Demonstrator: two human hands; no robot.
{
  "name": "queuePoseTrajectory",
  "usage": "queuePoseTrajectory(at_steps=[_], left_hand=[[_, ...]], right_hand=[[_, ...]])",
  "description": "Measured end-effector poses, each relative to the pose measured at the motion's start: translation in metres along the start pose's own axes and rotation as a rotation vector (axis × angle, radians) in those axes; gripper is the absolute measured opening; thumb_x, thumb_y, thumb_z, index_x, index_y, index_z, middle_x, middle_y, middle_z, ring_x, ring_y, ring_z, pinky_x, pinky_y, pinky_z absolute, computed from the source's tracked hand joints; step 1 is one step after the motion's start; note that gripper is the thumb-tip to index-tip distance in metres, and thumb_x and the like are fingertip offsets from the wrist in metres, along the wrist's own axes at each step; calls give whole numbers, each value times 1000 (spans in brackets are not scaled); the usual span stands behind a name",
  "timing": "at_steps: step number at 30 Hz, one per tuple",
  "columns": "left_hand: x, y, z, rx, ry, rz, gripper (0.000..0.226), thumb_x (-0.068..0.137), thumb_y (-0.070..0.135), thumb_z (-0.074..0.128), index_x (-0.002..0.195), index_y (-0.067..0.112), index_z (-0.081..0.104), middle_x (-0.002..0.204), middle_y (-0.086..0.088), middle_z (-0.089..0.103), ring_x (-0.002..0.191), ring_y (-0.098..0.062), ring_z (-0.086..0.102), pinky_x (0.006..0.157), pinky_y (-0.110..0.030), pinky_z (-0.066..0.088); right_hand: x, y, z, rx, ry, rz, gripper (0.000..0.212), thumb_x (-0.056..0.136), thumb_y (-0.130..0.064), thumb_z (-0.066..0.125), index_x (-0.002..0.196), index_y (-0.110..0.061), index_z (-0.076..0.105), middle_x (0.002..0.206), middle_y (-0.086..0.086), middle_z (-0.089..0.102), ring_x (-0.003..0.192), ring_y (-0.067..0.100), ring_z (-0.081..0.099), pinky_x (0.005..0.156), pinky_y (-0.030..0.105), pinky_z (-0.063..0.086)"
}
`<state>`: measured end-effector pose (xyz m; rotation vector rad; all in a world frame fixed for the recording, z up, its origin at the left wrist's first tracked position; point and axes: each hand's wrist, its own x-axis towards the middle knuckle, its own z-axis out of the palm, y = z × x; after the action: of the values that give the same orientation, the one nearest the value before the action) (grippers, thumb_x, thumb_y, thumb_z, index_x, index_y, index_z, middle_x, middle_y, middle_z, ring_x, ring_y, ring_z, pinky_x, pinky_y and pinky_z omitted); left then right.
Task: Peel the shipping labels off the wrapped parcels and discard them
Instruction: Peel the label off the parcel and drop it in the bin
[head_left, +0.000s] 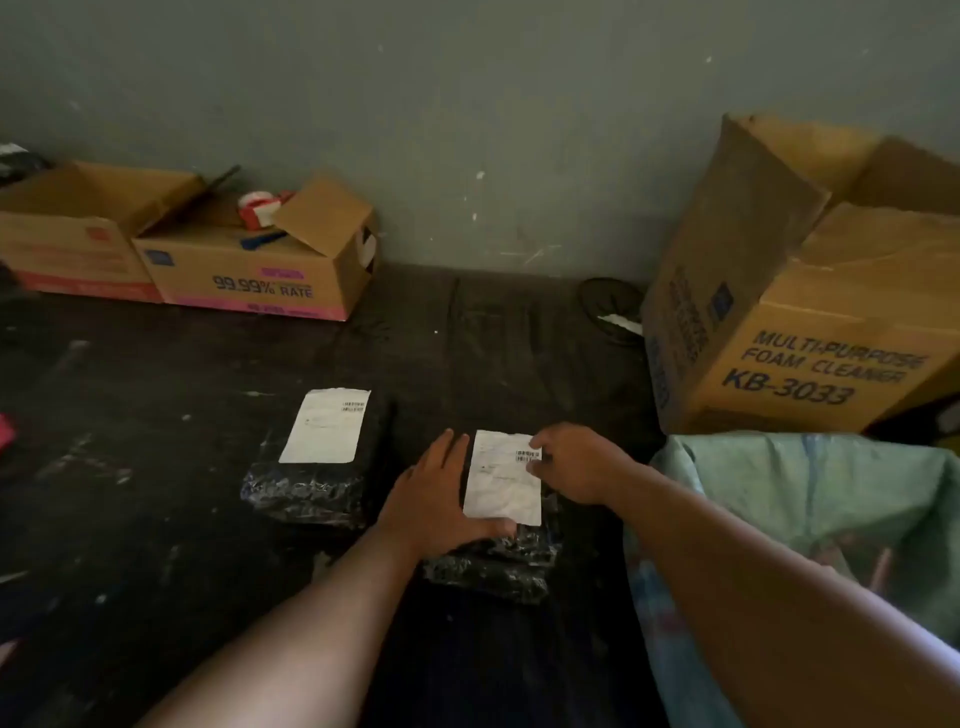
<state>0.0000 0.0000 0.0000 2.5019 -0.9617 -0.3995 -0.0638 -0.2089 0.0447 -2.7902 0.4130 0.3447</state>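
Two parcels in shiny black wrap lie on a dark, scuffed floor near a grey wall. The near parcel carries a white shipping label; its print is too blurred to read. The left hand lies flat and open on the parcel's left side, thumb along the label's lower edge. The right hand pinches the label's upper right corner (the fingertips are partly hidden, so whether the corner has lifted is unclear). The far parcel sits just to the left, its own label flat. A green bag, cut off at right, stands open beside a cardboard box.
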Motion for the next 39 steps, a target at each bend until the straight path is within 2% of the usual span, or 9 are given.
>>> queuePoseTrajectory(at_steps=[7, 14, 18, 22, 27, 30, 34, 37, 39], left_hand=[[18, -22, 31, -145, -112, 4, 150, 50, 88, 73, 161, 26, -7, 166, 16, -19, 153, -12, 11, 121, -46, 27], [21, -35, 41, -222, -75, 49, 148, 52, 83, 78, 161, 24, -3, 164, 20, -22, 154, -7, -5, 123, -46, 22], [24, -37, 41, -292, -103, 55, 149, 53, 76, 83, 161, 26, -7, 158, 30, -30, 153, -5, -2, 122, -44, 27], [20, -38, 44, -342, -105, 46, 146, 55, 72, 85, 160, 29, -6, 155, 36, -30, 153, -4, 1, 120, -46, 30], [18, -38, 43, -317, -109, 47, 144, 57, 74, 83, 160, 28, -7, 156, 32, -31, 153, -3, -6, 123, -51, 21], [18, -38, 44, -318, -112, 43, 144, 57, 74, 83, 160, 27, -7, 157, 31, -30, 153, -4, -7, 123, -51, 20], [19, -39, 45, -307, -110, 57, 143, 59, 73, 82, 161, 25, -7, 159, 27, -29, 152, -2, -9, 124, -50, 18], [21, -40, 47, -292, -105, 60, 143, 59, 75, 81, 161, 25, -7, 160, 26, -29, 152, -4, -9, 125, -49, 14], [21, -41, 49, -259, -101, 62, 143, 59, 77, 79, 160, 25, -8, 160, 23, -31, 153, -6, -10, 126, -47, 8]], right_hand=[[34, -10, 12, 17, -7, 61, 51, 95, -47, 54, 140, -25, 48, 142, 5, 47, 132, 25, 42, 106, 40, 41], [72, -14, 22, -86, -125, 124, 56, 96, -55, 44, 143, -26, 45, 145, 7, 45, 135, 30, 37, 109, 49, 37], [81, -13, 23, -41, -99, 145, 40, 100, -46, 43, 132, -25, 56, 134, 5, 51, 126, 25, 44, 105, 48, 41], [86, -17, 20, 59, -55, 174, 23, 97, -33, 57, 116, -22, 65, 117, 2, 63, 109, 21, 58, 99, 45, 48], [86, -19, 19, 93, 4, 141, 2, 96, -28, 58, 95, -27, 59, 93, -2, 65, 83, 10, 60, 84, 33, 52], [85, -19, 20, 104, 39, 121, 8, 95, -28, 61, 102, -24, 62, 107, 1, 65, 80, 8, 58, 69, 21, 45], [90, -24, 18, 93, -15, 86, 45, 95, -34, 62, 138, -25, 52, 131, 5, 55, 88, 13, 62, 84, 31, 54], [94, -32, 22, 105, -23, 82, 30, 96, -32, 60, 123, -20, 64, 114, 3, 67, 87, 13, 63, 84, 33, 54], [95, -35, 25, 123, 19, 104, 20, 96, -27, 60, 112, -18, 69, 97, 0, 68, 77, 9, 61, 73, 27, 52]])
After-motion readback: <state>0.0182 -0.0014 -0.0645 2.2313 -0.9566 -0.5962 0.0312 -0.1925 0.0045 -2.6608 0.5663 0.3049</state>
